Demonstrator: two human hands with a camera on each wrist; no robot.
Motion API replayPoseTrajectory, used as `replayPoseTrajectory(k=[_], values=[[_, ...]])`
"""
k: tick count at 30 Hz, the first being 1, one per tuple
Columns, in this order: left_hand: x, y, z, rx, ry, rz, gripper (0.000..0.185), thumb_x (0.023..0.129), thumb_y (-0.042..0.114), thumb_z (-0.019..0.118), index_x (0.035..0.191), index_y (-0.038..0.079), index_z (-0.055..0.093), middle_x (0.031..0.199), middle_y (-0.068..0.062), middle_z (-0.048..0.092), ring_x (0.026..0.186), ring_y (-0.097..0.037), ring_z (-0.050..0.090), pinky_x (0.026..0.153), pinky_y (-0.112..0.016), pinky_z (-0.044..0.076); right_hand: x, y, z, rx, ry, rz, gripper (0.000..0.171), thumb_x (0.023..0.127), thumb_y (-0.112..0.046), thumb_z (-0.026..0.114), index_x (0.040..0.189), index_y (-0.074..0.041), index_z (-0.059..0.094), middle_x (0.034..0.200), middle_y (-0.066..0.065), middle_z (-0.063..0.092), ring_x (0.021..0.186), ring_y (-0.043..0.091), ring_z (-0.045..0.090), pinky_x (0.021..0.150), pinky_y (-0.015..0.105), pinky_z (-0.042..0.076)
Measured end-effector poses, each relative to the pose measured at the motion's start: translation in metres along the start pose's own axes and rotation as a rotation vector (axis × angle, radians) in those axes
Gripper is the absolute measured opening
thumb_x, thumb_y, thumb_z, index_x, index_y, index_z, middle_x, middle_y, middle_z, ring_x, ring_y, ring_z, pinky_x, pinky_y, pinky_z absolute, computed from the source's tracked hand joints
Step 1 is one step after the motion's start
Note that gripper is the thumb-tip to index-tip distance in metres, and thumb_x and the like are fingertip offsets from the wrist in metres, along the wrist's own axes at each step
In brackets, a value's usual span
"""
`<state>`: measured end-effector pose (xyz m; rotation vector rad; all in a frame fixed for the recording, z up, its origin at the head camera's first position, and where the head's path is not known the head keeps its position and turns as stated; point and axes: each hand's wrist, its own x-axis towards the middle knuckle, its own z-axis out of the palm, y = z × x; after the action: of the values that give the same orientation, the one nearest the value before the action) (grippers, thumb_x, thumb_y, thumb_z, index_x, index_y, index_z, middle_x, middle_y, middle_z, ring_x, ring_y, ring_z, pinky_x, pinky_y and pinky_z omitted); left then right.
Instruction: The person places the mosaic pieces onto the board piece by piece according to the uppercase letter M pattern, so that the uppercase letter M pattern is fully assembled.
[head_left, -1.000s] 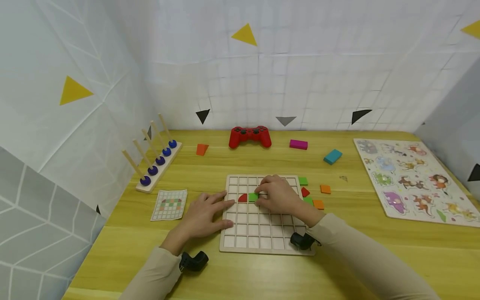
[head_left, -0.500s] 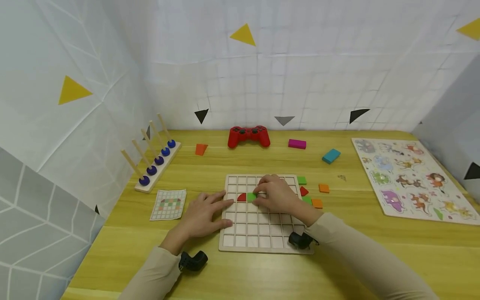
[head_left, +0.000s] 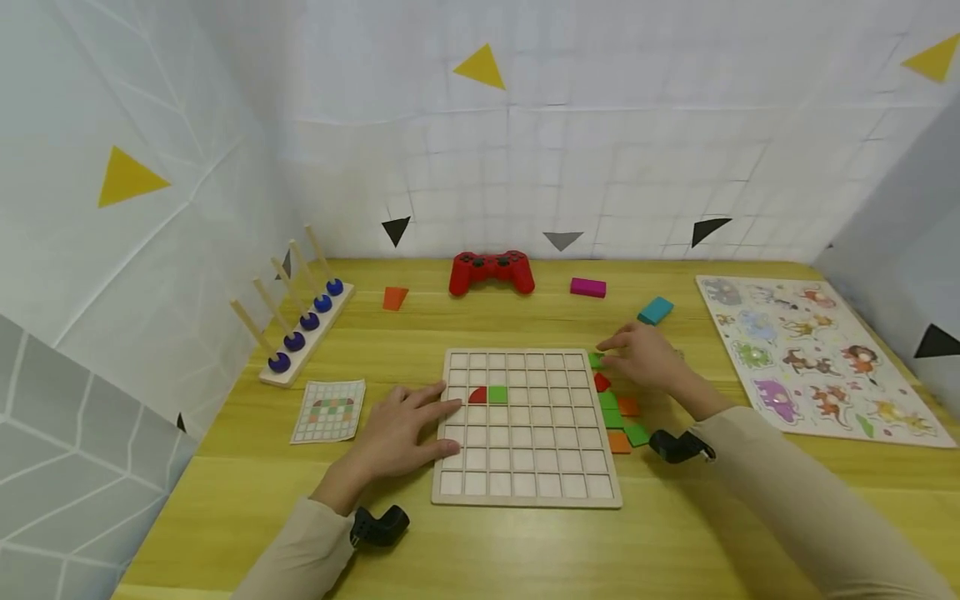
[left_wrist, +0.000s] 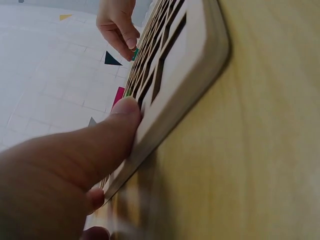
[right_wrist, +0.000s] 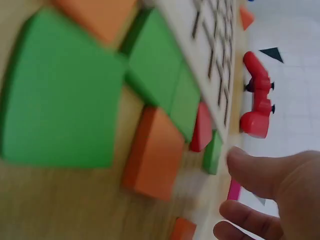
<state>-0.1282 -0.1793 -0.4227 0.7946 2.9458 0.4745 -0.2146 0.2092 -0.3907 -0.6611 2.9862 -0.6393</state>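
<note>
A wooden grid board lies in the middle of the table. A red quarter-round tile and a green square tile sit side by side in its cells. My left hand lies flat on the board's left edge, its thumb pressed against the rim. My right hand is off the board at its upper right corner, with loosely curved fingers over a loose green tile. In the right wrist view the thumb is just beside that green tile, which lies on the table.
Loose red, green and orange tiles lie along the board's right side. A pattern card and a peg rack are at the left. A red gamepad and coloured blocks are at the back, an animal puzzle at the right.
My right hand has left the green tile in the board and moved right to the loose tiles beside it. The left hand has stayed on the board's edge.
</note>
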Motion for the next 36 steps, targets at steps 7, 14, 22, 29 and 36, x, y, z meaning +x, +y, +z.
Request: replayPoseTrajectory(k=[7, 14, 22, 29, 36], values=[[-0.002, 0.0, 0.0, -0.008, -0.004, -0.007, 0.06, 0.089, 0.058, 0.062, 0.143, 0.032, 0.053, 0.158, -0.001, 0.04, 0.105, -0.02, 0.044, 0.077, -0.034, 0.035, 0.0, 0.008, 0.009, -0.062, -0.025, 0.001, 0.029, 0.088, -0.014, 0.073, 0.114, -0.001, 0.073, 0.114, 0.025, 0.065, 0.108, 0.041, 0.054, 0.09, 0.055, 0.047], [-0.004, 0.001, 0.003, 0.018, -0.001, 0.009, 0.06, 0.089, 0.058, 0.061, 0.142, 0.031, 0.054, 0.157, -0.002, 0.042, 0.105, -0.021, 0.045, 0.077, -0.032, 0.035, -0.004, 0.011, 0.015, -0.052, -0.001, 0.047, 0.029, 0.087, -0.018, 0.074, 0.111, -0.002, 0.074, 0.117, 0.026, 0.062, 0.11, 0.043, 0.054, 0.089, 0.057, 0.047], [-0.001, 0.002, -0.001, 0.009, 0.018, -0.001, 0.059, 0.089, 0.057, 0.062, 0.141, 0.031, 0.055, 0.156, -0.002, 0.043, 0.104, -0.021, 0.045, 0.076, -0.033, 0.035, -0.002, 0.001, 0.01, -0.141, 0.083, 0.017, 0.026, 0.088, -0.025, 0.074, 0.103, -0.003, 0.075, 0.118, 0.024, 0.064, 0.112, 0.042, 0.053, 0.094, 0.057, 0.044], [-0.002, 0.003, -0.001, 0.018, 0.004, 0.005, 0.06, 0.089, 0.057, 0.062, 0.142, 0.03, 0.054, 0.156, -0.003, 0.042, 0.102, -0.021, 0.045, 0.075, -0.033, 0.035, -0.007, -0.021, 0.017, -0.1, 0.11, -0.056, 0.024, 0.081, -0.03, 0.081, 0.091, -0.008, 0.076, 0.111, 0.019, 0.067, 0.106, 0.039, 0.058, 0.091, 0.055, 0.045], [-0.002, 0.003, -0.002, 0.02, 0.016, 0.007, 0.059, 0.089, 0.057, 0.062, 0.142, 0.031, 0.054, 0.156, -0.003, 0.043, 0.108, -0.024, 0.046, 0.077, -0.036, 0.038, -0.006, -0.058, 0.039, -0.086, 0.077, -0.208, 0.022, 0.082, -0.03, 0.08, 0.095, -0.012, 0.077, 0.114, 0.015, 0.066, 0.11, 0.036, 0.056, 0.084, 0.057, 0.047]])
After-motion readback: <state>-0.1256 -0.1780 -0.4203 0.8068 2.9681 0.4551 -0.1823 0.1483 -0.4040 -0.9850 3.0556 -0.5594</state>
